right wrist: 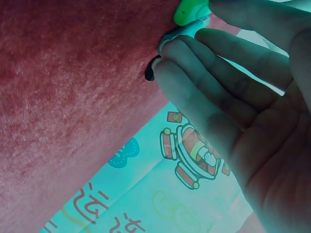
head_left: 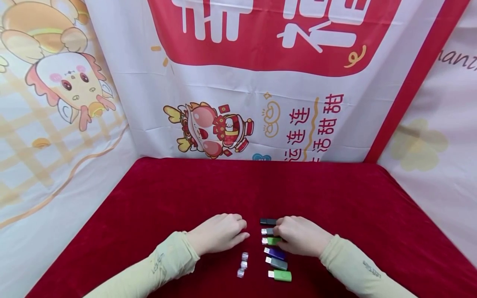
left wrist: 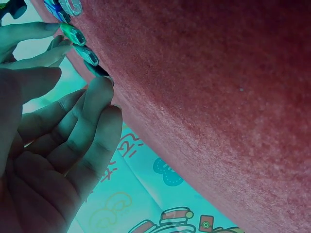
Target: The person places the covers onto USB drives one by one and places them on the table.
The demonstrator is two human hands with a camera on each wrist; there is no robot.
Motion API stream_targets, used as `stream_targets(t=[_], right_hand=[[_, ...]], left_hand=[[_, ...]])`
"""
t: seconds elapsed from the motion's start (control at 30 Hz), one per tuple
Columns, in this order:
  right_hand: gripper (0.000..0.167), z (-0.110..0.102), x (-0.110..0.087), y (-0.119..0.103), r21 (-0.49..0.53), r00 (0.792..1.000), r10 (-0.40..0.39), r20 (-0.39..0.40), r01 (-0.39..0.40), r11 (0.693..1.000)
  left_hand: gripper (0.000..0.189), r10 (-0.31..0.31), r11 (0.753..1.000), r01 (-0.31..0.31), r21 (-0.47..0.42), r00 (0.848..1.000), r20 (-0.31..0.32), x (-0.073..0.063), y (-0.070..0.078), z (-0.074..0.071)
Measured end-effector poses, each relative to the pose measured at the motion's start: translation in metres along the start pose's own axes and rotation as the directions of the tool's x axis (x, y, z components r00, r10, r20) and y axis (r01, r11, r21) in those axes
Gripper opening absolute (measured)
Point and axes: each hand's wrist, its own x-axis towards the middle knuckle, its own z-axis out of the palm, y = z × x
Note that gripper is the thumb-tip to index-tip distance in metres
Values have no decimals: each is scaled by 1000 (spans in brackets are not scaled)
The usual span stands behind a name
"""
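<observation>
A column of USB flash drives lies on the red cloth in the head view. From far to near, they are a black one, a grey one, a green one, a purple one, another grey one and another green one. My right hand touches the right ends of the far three, thumb by the green one and fingertips at the grey and black ones. Left of the column, my left hand has loosely bent fingers and holds nothing.
Three small clear, shiny pieces lie in a short line left of the nearer drives. Red velvet-like cloth covers the table. A printed white curtain hangs behind it, with more printed cloth at both sides.
</observation>
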Motion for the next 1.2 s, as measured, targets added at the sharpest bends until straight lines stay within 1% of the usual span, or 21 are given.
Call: stream_targets(t=[0.1, 0.17, 0.3, 0.53, 0.73, 0.83, 1.03, 1.2], right_hand=[[10, -2, -2, -2, -19, 999, -7, -31, 7, 1000], [11, -3, -3, -3, -17, 999, -14, -35, 13, 1000], [11, -6, -5, -5, 8, 999, -28, -22, 28, 1000], [10, -7, -8, -7, 16, 1000, -31, -5, 31, 999], [12, -7, -12, -8, 63, 999, -23, 38, 20, 998], [11, -6, -13, -8, 71, 999, -32, 42, 29, 997], [11, -2, -10, -9, 54, 997, -71, 40, 69, 996], [14, -2, -6, -12, 49, 996, -81, 45, 78, 996]], left_hand=[[20, 0, 1000, 0, 7, 1000, -2, -1, 0, 0], [19, -5, 1000, 5, 4, 1000, 4, -1, 1, -1], [18, -13, 1000, 13, -2, 1000, 17, -2, 1, -3], [17, -15, 1000, 15, 0, 1000, 27, -4, 1, -4], [16, -14, 1000, 14, -3, 1000, 21, -9, -1, -1], [15, -15, 1000, 15, -5, 1000, 21, -11, -2, 0], [14, -10, 1000, 11, -18, 1000, 28, -13, -3, -1], [15, -1, 1000, 1, -4, 1000, 16, -14, -2, -1]])
